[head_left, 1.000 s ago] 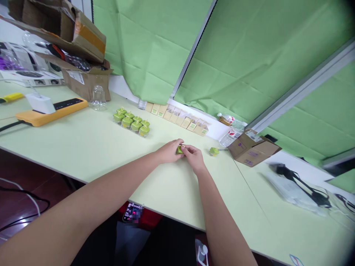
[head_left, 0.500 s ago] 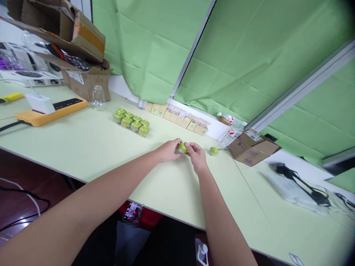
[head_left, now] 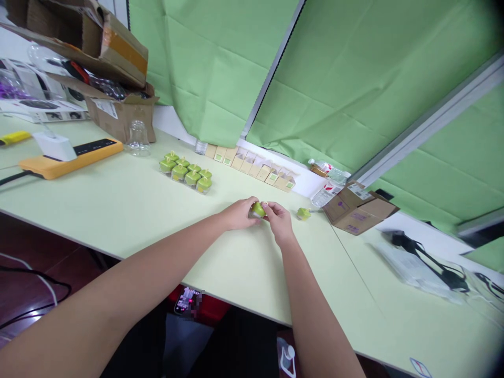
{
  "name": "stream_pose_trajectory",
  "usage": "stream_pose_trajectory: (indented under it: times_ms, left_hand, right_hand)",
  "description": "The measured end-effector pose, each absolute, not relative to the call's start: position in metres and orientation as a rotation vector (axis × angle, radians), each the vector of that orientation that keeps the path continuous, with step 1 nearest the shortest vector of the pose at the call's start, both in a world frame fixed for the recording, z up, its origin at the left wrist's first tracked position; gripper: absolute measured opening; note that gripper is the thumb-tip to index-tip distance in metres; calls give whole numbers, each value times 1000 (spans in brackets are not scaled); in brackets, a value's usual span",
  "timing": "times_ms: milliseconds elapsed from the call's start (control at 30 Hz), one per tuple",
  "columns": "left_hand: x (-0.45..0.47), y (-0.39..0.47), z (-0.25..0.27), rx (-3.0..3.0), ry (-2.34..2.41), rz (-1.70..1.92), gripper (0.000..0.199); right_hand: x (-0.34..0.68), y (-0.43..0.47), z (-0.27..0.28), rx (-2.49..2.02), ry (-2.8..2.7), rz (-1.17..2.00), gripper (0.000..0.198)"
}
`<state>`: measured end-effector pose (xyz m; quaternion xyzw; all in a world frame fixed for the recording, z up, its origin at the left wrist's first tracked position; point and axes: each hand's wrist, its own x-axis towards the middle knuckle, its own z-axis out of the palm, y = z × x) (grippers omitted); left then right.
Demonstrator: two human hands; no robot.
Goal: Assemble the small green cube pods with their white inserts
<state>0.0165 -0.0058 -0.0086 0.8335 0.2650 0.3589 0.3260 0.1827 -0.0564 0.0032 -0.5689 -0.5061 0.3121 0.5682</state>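
Over the middle of the table, my left hand is closed round a small clear jar with a green lid. The fingers of my right hand pinch the same jar at its lid, where a small pale loop shows; the fingertips partly hide it. To the right of my hands stands another green-lidded jar, with a thin grey stick-like thing beside it. Further left, several green-lidded jars are set close together in two rows.
Several small tan cartons line the back edge by the green curtain. An orange power strip, a clear plastic cup and cardboard boxes are at the left. Plastic bottles and a brown box stand at the right.
Both hands keep their hold on the jar, almost unmoved. The whole view has shifted very slightly.
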Motion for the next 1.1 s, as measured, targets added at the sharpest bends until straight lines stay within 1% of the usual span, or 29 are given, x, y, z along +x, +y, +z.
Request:
stream_pose_trajectory:
  times_ms: [167, 333, 400, 467, 533, 633, 733, 867, 1000, 1100]
  left_hand:
    - [17, -4, -9, 2186, 693, 918, 49]
    - [18, -2, -12, 2162, 752, 844, 61]
    - [16, 1, -13, 2191, 808, 841, 59]
    - [14, 6, -14, 2228, 933, 870, 53]
    - [10, 11, -14, 2275, 1092, 924, 47]
    - [5, 15, -9, 2378, 1235, 1062, 48]
    - [5, 6, 0, 2512, 1023, 1165, 53]
    - [12, -11, 5, 2529, 563, 1056, 50]
    - [16, -14, 1, 2388, 472, 1067, 42]
    - [17, -9, -3, 2297, 448, 1094, 44]
  right_hand:
    - [184, -57, 7, -1315, -1148, 691, 37]
    - [202, -55, 8, -1220, -778, 753, 25]
    - [210, -53, 6, -1220, -624, 830, 23]
    - [215, -51, 3, -1227, -554, 907, 23]
    - [215, -51, 1, -1208, -606, 970, 24]
    - [207, -55, 2, -1200, -760, 1034, 30]
    - [197, -61, 5, -1235, -869, 1140, 32]
    - [190, -67, 10, -1246, -1005, 1297, 33]
    - [190, -70, 12, -1270, -1070, 1357, 29]
    - [190, -71, 13, -1268, -1124, 1405, 32]
